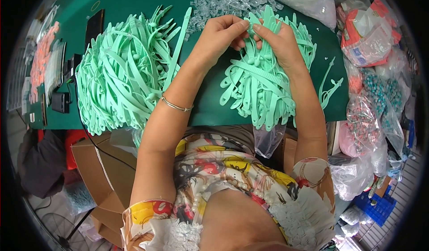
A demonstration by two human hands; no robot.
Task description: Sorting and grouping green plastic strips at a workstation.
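Observation:
My left hand (225, 33) and my right hand (279, 41) meet at the far side of the right-hand pile of mint-green ridged straps (257, 90). The right hand's thumb and fingers are closed on a mint-green strap (269, 17) at its upper end. Close beside it, the left hand's thumb and forefinger are pinched together; whatever is between them is too small and covered to make out. Just beyond the hands lie many small clear plastic clips (214, 5). A larger heap of the same straps (118, 72) lies left of my left forearm.
A black phone-like slab (94, 29) lies behind the left heap. Clear plastic bags (308, 0) sit at the far right edge. Stray green strips (330, 88) lie right of my right arm. Below the green table (201, 103) stands an open cardboard box (105, 170).

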